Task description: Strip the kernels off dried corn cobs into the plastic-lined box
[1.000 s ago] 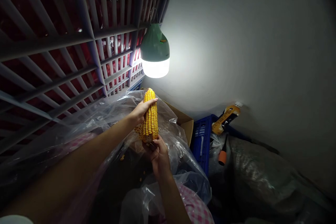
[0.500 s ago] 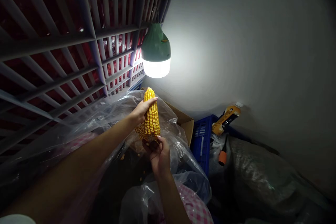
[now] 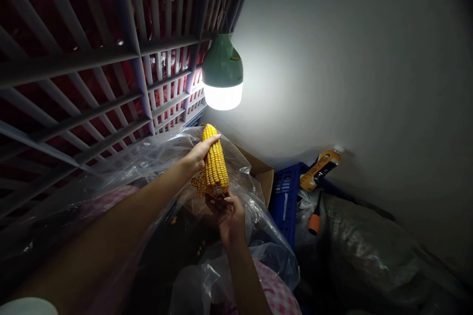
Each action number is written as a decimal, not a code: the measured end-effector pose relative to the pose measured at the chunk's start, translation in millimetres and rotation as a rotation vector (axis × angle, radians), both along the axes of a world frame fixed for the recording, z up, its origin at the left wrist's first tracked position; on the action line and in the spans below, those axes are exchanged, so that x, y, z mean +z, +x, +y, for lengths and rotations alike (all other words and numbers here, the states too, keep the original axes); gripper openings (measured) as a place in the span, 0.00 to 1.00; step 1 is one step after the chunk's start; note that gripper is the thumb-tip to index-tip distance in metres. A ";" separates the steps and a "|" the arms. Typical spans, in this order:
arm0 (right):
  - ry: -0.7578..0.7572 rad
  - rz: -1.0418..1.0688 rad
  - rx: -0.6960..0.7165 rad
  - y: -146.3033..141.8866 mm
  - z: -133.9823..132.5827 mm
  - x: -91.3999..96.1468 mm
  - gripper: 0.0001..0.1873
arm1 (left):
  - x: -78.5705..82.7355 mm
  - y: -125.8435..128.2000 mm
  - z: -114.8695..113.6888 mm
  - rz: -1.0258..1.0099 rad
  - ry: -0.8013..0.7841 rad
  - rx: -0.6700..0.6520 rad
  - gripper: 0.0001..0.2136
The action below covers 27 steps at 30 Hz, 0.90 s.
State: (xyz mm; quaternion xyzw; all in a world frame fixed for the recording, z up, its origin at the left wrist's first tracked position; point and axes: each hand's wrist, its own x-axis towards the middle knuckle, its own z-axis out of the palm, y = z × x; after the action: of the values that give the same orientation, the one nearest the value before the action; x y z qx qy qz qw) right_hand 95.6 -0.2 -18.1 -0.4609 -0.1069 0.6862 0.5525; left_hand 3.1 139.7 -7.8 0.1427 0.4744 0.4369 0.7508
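Observation:
A yellow corn cob (image 3: 215, 163) stands nearly upright in front of me, under a lit green hanging lamp (image 3: 222, 76). My left hand (image 3: 197, 155) is wrapped round the cob's upper half from the left, fingers lying across the kernels. My right hand (image 3: 229, 212) is closed round the cob's lower end, thumb against the bottom rows. Both hands work above a clear plastic sheet (image 3: 148, 167) that lines a cardboard box (image 3: 263, 173). Loose kernels (image 3: 172, 221) lie on the plastic below.
A grey slatted crate wall (image 3: 92, 59) over red sacks fills the left. A blue plastic crate (image 3: 284, 197) stands to the right of the box, with a yellow bottle (image 3: 320, 167) and an orange-tipped tool (image 3: 314, 224). A dark filled sack (image 3: 369, 251) lies at lower right.
The view has shifted slightly. My right hand has slid a little to the right at the cob's base, and the cob has tilted slightly; my left hand keeps its hold.

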 end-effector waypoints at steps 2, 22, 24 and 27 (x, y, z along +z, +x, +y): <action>0.005 0.014 -0.033 2.2 0.4 1.3 0.12 | -0.6 0.1 -0.1 0.021 0.080 0.014 0.11; 0.016 -0.062 -0.032 2.2 0.2 -5.9 0.10 | -0.4 9.3 -8.2 0.087 0.145 -0.009 0.14; -0.006 -0.065 -0.037 1.8 0.1 -7.8 0.10 | 0.6 10.6 -10.2 0.115 0.135 -0.015 0.15; -0.005 -0.065 -0.040 0.7 -0.3 -10.6 0.09 | 0.8 11.4 -11.3 0.129 0.122 -0.011 0.15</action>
State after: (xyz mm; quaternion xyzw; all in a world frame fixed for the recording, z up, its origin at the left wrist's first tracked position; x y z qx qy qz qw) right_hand 96.2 -0.4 -28.7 -0.4866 -0.1138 0.6599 0.5611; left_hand 14.5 128.5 -7.0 0.2186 0.4937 0.4508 0.7108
